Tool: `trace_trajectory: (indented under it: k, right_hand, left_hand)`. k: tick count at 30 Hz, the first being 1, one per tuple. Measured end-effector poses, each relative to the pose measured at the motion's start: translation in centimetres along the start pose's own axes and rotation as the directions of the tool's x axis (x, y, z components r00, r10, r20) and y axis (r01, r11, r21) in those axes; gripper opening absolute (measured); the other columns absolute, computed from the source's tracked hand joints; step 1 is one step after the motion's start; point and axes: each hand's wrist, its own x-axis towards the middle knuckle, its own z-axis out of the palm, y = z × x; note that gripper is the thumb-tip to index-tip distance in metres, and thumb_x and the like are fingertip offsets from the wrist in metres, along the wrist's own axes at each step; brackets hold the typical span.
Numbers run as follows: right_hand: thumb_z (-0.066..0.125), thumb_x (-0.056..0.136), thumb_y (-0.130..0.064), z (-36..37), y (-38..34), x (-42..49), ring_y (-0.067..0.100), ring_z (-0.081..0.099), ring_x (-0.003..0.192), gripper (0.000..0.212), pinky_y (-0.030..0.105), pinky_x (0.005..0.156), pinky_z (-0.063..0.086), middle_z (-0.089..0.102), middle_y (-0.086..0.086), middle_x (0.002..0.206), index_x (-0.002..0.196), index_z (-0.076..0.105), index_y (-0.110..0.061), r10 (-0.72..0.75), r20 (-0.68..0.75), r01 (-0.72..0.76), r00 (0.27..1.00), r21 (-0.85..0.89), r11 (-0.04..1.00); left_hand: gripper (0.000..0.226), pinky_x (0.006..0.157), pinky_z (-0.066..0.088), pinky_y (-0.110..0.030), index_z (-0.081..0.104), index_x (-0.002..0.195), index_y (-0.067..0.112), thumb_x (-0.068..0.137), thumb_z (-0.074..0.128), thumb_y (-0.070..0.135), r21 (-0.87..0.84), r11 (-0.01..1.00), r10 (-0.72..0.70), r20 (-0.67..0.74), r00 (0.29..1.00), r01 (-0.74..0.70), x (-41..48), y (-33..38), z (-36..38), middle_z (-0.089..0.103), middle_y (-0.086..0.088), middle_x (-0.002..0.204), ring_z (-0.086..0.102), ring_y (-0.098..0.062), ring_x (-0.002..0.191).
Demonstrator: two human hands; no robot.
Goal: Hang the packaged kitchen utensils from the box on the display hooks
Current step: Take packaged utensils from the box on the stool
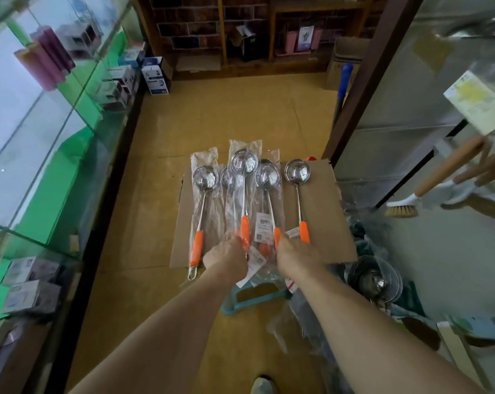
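Head view, read from near to far. At 6 o'clock, a shoe [262, 385] on the tiled floor [240, 109]; both forearms reach forward from it. The left hand [226, 257] curls over the butt of the orange handle of the middle ladle [244, 163]. The right hand [296, 255] closes likewise on the handle of the fourth ladle [267, 174]. The fingertips of both are hidden beneath the hands. Five steel ladles lie fanned, bowls toward 12 o'clock, on the closed cardboard box [326, 194], which rests on a blue stool [255, 298]. Four are in clear bags; the rightmost ladle [297, 169] appears unbagged, with only a tag. The leftmost ladle [205, 180] is untouched.

Progress, as judged: early, since no ladle is seen hung and all five are still on the box. The display hooks are not identifiable.

Surroundings: wire strainers [374, 277] at 4 o'clock; hanging wooden-handled brushes [439, 180] at 3 o'clock; a glass display case [55, 132] at 9 o'clock narrows the aisle; wooden shelving [269, 38] at 12 o'clock.
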Motion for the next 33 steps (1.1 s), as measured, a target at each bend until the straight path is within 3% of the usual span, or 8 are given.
trace_trajectory:
  k: [3,8,12,17,20,24,27,33]
  right_hand:
    - [0.06,0.092,-0.023,-1.1,-0.5,-1.0,0.022,0.06,0.104,0.031,0.029,0.071,0.041,0.062,0.005,0.114,0.121,0.052,-0.017,-0.021,-0.053,0.021,0.998,-0.001,1.0]
    - [0.063,0.087,-0.01,-3.3,-1.3,-3.9,0.023,0.062,0.103,0.022,0.03,0.074,0.046,0.064,0.004,0.108,0.109,0.06,-0.015,-0.07,-0.161,0.078,0.984,0.044,0.996]
    - [0.059,0.088,-0.001,-5.5,-1.8,-7.4,0.025,0.063,0.095,0.016,0.032,0.075,0.05,0.063,0.007,0.101,0.101,0.063,-0.01,-0.099,-0.22,0.112,0.971,0.048,0.993]
    - [0.052,0.088,0.006,-7.3,-1.6,-13.3,0.023,0.056,0.081,0.019,0.027,0.07,0.043,0.058,0.005,0.081,0.096,0.066,-0.005,-0.137,-0.386,0.124,0.912,-0.06,0.99]
    - [0.055,0.083,0.002,-7.6,-1.5,-16.7,0.026,0.063,0.085,0.015,0.028,0.07,0.046,0.064,0.005,0.09,0.089,0.065,-0.008,-0.13,-0.493,0.095,0.86,-0.095,0.991]
    - [0.051,0.088,-0.003,-8.2,-1.4,-22.1,0.029,0.063,0.099,0.019,0.032,0.071,0.042,0.064,0.009,0.106,0.102,0.064,-0.009,-0.102,-0.538,0.072,0.837,-0.077,0.994]
    - [0.055,0.089,-0.011,-8.3,-1.3,-26.3,0.027,0.062,0.101,0.017,0.03,0.069,0.041,0.065,0.006,0.109,0.104,0.065,-0.013,-0.041,-0.537,0.022,0.842,-0.043,0.999]
    - [0.05,0.093,-0.008,-7.5,-0.3,-34.3,0.028,0.059,0.108,0.02,0.032,0.072,0.042,0.062,0.01,0.116,0.11,0.06,-0.01,0.041,-0.626,-0.077,0.779,-0.031,0.997]
  left_hand:
    - [0.034,0.099,0.038,-0.034,0.046,0.127,0.018,0.094,0.053,0.015,0.048,0.999,-0.006,-0.059,0.998,0.009,-0.9,0.4,-1.2,0.064,-0.001,0.106,0.063,-0.019,0.1]
    - [0.024,0.071,0.043,-0.032,0.052,0.12,0.018,0.096,0.049,0.015,0.058,0.998,0.048,-0.16,0.986,-0.039,-3.2,1.5,-4.1,0.059,-0.003,0.096,0.054,-0.021,0.082]
    - [0.023,0.076,0.051,-0.032,0.056,0.113,0.015,0.091,0.054,0.007,0.065,0.995,0.089,-0.221,0.971,-0.076,-6.0,2.1,-6.5,0.061,-0.003,0.096,0.058,-0.02,0.086]
    - [0.023,0.074,0.047,-0.03,0.057,0.113,0.011,0.09,0.055,0.007,0.106,0.987,0.147,-0.327,0.934,-0.119,-10.9,2.7,-9.1,0.06,-0.004,0.102,0.056,-0.02,0.092]
    - [0.024,0.072,0.045,-0.029,0.059,0.113,0.012,0.09,0.057,0.006,0.119,0.982,0.182,-0.378,0.908,-0.148,-14.5,2.9,-10.5,0.061,-0.005,0.103,0.051,-0.019,0.086]
    - [0.021,0.071,0.047,-0.033,0.06,0.109,0.007,0.089,0.056,0.005,0.14,0.959,0.284,-0.441,0.852,-0.247,-19.1,2.9,-11.7,0.062,-0.01,0.108,0.059,-0.025,0.098]
    - [0.017,0.07,0.047,-0.034,0.063,0.103,0.008,0.087,0.056,0.004,0.157,0.943,0.332,-0.469,0.819,-0.292,-22.7,2.9,-12.1,0.064,-0.011,0.105,0.06,-0.027,0.096]
    - [0.026,0.078,0.053,-0.037,0.066,0.112,0.012,0.088,0.059,0.009,0.211,0.894,0.444,-0.526,0.725,-0.395,-28.7,3.3,-12.3,0.065,-0.009,0.11,0.06,-0.029,0.103]
